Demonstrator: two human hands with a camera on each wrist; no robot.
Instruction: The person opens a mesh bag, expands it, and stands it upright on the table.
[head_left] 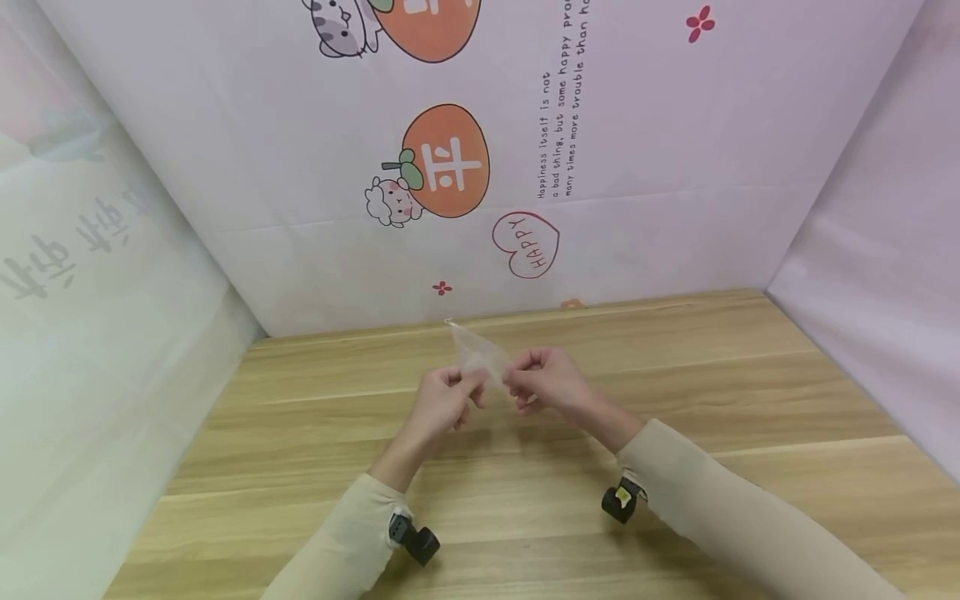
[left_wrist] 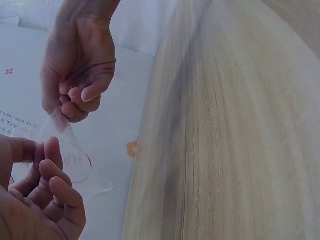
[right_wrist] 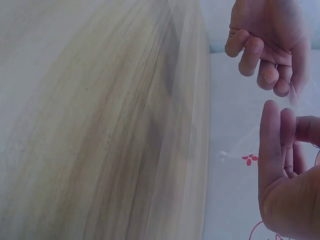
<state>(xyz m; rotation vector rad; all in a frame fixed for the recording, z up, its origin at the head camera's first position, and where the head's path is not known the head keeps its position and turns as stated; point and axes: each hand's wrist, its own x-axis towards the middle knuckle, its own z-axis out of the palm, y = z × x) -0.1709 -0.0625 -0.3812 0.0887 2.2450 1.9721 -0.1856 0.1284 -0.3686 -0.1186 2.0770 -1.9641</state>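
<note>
A thin, see-through plastic bag (head_left: pixel 478 354) is stretched between both hands above the wooden table. Its narrow end points away toward the back wall, tapering to a small crumpled tip. My left hand (head_left: pixel 445 396) pinches one near corner between thumb and forefinger, its other fingers loosely curled. On the opposite near corner, my right hand (head_left: pixel 550 381) has a pinch grip. In the left wrist view the clear plastic (left_wrist: pixel 62 125) spans the short gap between the two hands. The right wrist view shows the right hand (right_wrist: pixel 290 170) with thumb against fingertips; the film there is very faint.
The wood-grain table (head_left: pixel 495 517) meets a white printed back wall (head_left: pixel 300 167) just beyond the bag's tip. White cloth walls rise at left (head_left: pixel 97 333) and right (head_left: pixel 862 233). A small black camera (head_left: pixel 412 537) sits on each sleeve.
</note>
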